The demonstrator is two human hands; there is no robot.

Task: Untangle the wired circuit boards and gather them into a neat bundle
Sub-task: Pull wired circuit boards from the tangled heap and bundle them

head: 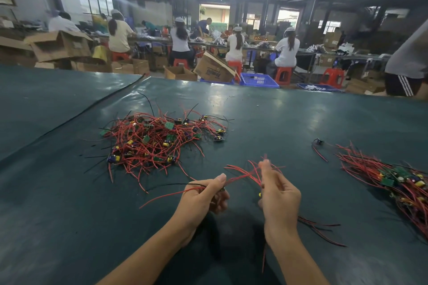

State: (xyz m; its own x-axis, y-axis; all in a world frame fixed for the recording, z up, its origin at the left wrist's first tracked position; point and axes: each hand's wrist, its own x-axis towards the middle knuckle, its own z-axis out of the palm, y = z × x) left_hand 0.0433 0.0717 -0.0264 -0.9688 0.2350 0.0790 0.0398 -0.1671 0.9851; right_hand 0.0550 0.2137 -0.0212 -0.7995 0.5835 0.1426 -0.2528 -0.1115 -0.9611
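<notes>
Grips both loaded, working low over the bench (278, 111) between two heaps.

Left grip (203, 199): fingers curled round a small board (223, 189), thumb on top. It looks like the anchor, so the board stays put while the wires get pulled. A black lead (176, 184) and a red one trail out left of it.

Right grip (280, 199): fingertips pinch the red leads (245, 174) near their free ends and are raised above the left hand. My read is that this draws the leads straight and parallel. The fingertips are blurred, so I can't count the strands. A yellow part (259, 195) shows at the palm; I can't tell whether it's held. More leads hang out below the wrist onto the bench.

Tangled pile (157, 141): centre-left, well apart from the hands, still large, with boards and leads crossed every way. This is the feed stock.

Sorted bundle (398, 183): far right, leads roughly aligned, boards clustered at one end. Likely the drop-off, placed on the right hand's side.

One loose unit (319, 142) lies just beside the bundle's far end.

Judgement: mid-task, most of the stock unsorted. Risk is snagging a neighbouring lead.
</notes>
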